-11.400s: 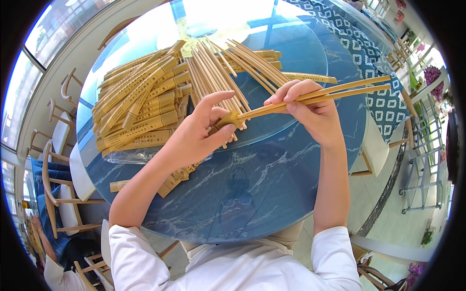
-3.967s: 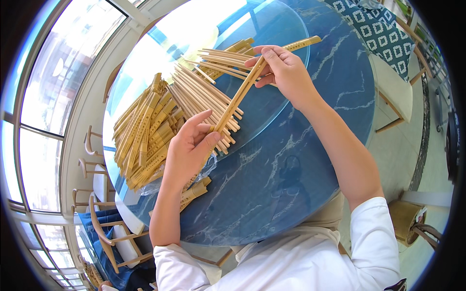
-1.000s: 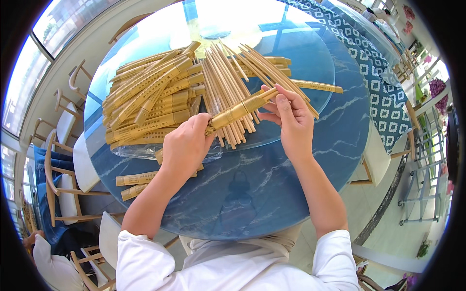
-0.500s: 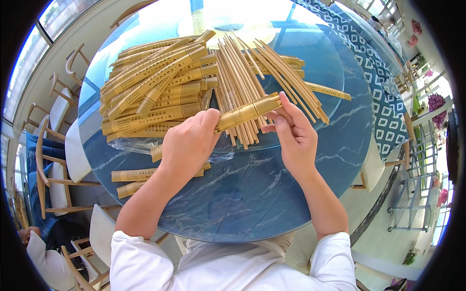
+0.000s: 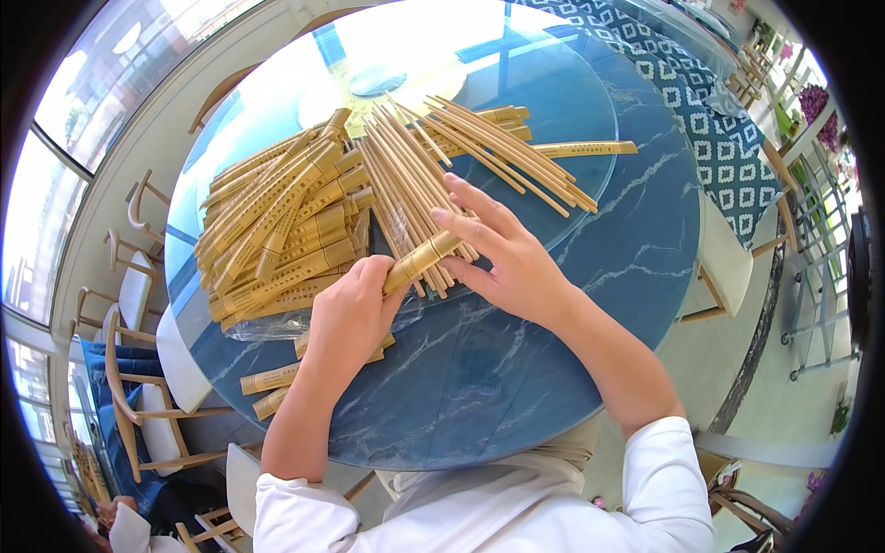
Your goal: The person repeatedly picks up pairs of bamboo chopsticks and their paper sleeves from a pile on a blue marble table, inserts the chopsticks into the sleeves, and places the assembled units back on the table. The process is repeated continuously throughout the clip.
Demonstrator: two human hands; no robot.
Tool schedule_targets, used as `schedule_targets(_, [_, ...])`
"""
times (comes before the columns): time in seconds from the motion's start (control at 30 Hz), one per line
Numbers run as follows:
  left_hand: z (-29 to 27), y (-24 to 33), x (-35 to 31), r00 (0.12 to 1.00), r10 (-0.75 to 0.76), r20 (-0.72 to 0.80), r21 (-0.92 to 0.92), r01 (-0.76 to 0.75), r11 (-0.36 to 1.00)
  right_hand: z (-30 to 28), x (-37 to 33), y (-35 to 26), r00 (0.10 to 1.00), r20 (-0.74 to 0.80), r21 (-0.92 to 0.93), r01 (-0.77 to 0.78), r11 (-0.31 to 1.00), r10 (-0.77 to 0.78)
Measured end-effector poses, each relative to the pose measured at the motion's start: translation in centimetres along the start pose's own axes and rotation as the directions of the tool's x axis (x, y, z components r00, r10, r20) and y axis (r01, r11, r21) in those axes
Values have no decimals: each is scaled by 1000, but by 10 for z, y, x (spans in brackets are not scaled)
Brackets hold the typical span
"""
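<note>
My left hand [image 5: 346, 309] is closed round the lower end of a gold printed paper chopstick sleeve [image 5: 420, 262], which slants up to the right. Beside the sleeve's upper end is my right hand [image 5: 516, 263], its fingers spread and its thumb below; I see nothing gripped in it. Under and beyond the hands lies a bundle of bare wooden chopsticks [image 5: 392, 184], partly in clear plastic, with more loose chopsticks [image 5: 516, 152] to its right. A heap of gold chopstick sleeves [image 5: 277, 212] sits left of the bundle. Whether the held sleeve has chopsticks inside is hidden.
The round blue marbled table [image 5: 516, 387] carries a glass turntable [image 5: 581, 101]. Clear plastic wrap [image 5: 267, 327] lies under the heap, with a few sleeves [image 5: 269, 379] near my left forearm. Wooden chairs [image 5: 161, 405] stand at the left; a patterned cloth [image 5: 687, 101] hangs at the far right.
My right hand has let go of the sleeve's upper end and spread its fingers. The left hand still holds the sleeve. The whole view has turned and shifted.
</note>
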State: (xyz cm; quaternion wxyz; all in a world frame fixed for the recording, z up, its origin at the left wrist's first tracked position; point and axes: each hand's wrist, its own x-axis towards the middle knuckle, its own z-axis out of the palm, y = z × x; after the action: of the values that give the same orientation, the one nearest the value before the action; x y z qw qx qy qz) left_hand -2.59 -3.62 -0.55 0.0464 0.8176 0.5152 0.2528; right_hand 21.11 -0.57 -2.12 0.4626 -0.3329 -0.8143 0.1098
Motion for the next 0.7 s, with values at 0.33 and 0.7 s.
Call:
schedule_targets(0.33, [-3, -2, 3, 992, 97, -75, -40, -100, 994, -43, 8, 21, 863, 317, 425, -500, 754, 394])
schedule_targets(0.7, [-3, -20, 4, 995, -30, -91, 55, 35, 998, -49, 9, 66, 708, 79, 813, -453, 367, 702])
